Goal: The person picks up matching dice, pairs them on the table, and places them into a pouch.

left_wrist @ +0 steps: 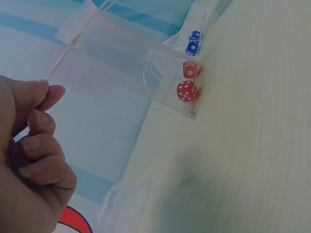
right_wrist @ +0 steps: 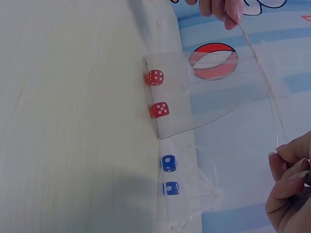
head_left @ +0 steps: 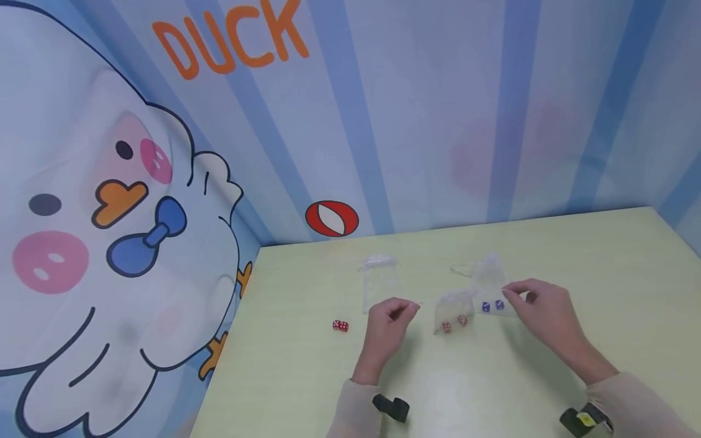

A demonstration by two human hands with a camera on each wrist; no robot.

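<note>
A sheer white drawstring pouch (head_left: 454, 309) hangs upright between my hands, its bottom close over the table. Inside it sit two dice with white pips, clearly red in the wrist views, such as this red die (left_wrist: 186, 91). My left hand (head_left: 387, 325) pinches one end of the drawstring (left_wrist: 73, 44) between thumb and forefinger. On the other side, my right hand (head_left: 544, 310) pinches the opposite end the same way. The cord runs taut across the pouch's top. Just behind lies a second sheer pouch (head_left: 491, 274) holding two blue dice (right_wrist: 169, 163).
A third sheer pouch (head_left: 381, 280) lies flat toward the back of the pale table (head_left: 263, 389), left of the others. Loose red dice (head_left: 340, 326) rest on the tabletop left of my left hand. A blue striped backdrop (head_left: 427, 121) stands along the table's back edge.
</note>
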